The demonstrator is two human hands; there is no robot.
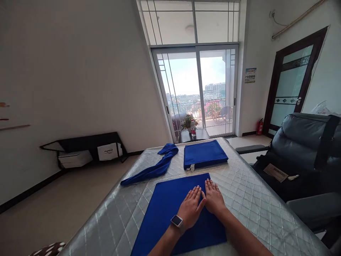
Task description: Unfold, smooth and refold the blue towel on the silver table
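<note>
A blue cloth (165, 202) lies spread flat on the quilted silver mattress (247, 192) in front of me. My left hand (190, 206), with a watch (176, 220) at its wrist, rests flat on the cloth with its fingers stretched forward. Beside it, my right hand (213, 195) lies flat over the cloth's right edge, fingers also straight. The two thumbs come close together. Beyond them sits a folded blue cloth stack (205, 153) with a white tag (190, 167) at its near edge. To its left, a crumpled blue cloth (157, 167) stretches in a long twisted strip.
A black armchair (303, 142) stands close along the right, its armrest (252, 149) near the mattress edge. Behind the mattress, a small table (201, 134) holds a bottle (193, 128) and a potted plant (188, 122). White boxes (108, 152) stand by the left wall.
</note>
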